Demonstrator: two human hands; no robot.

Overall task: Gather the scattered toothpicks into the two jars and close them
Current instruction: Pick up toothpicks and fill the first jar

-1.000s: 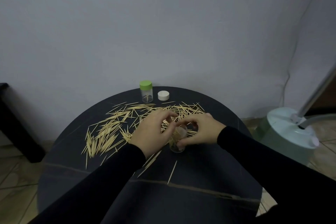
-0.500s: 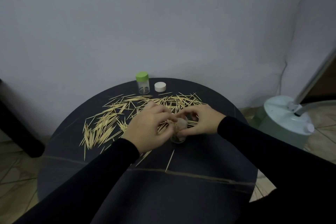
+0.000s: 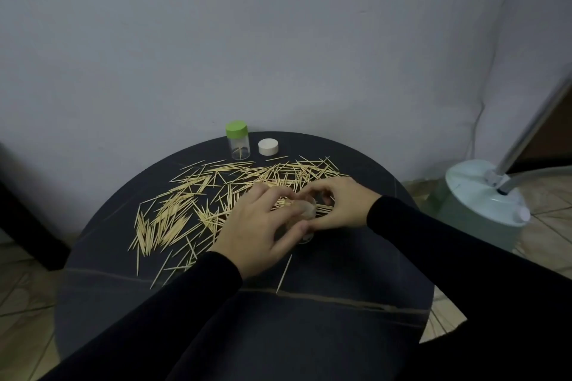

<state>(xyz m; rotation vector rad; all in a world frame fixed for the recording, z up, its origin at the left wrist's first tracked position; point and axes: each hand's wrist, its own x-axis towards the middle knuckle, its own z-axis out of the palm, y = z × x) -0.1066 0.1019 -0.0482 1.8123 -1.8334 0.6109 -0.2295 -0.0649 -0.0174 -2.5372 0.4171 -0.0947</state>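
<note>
Head view, left hand and right hand each with grip curled round open jar, no readable labels

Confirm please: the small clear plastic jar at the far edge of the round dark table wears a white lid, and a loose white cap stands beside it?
Not quite. In the head view the small clear plastic jar wears a green lid, not white. The loose white cap does stand beside it.

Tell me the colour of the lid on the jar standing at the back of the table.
Bright green; the lid shows best in the head view.
</note>
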